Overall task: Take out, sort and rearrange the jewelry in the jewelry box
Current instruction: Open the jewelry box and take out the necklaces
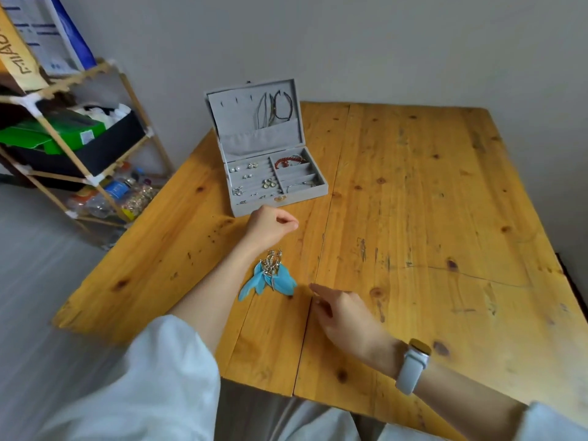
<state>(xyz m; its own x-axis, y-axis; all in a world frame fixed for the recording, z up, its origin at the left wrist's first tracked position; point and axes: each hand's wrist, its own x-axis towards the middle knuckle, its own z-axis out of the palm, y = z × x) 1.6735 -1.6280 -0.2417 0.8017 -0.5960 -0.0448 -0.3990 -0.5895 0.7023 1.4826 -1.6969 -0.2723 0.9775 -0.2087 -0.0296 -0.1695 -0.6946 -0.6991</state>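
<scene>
Left hand (270, 226) hovers just before the jewelry box (276, 186), fingers curled with thumb and fingertip pinched together; whether anything tiny sits in that pinch cannot be made out. Right hand (343, 313) (a pale watch (412, 366) on its wrist) hangs loosely open, holding nothing, beside the blue feather earrings (270, 278) lying on the wooden table (429, 218). Beyond, the grey box stands open: small earrings in its left slots, bracelets at right, necklaces hung in the lid. At far left, a cluttered shelf (79, 138) is cut off by the frame.
</scene>
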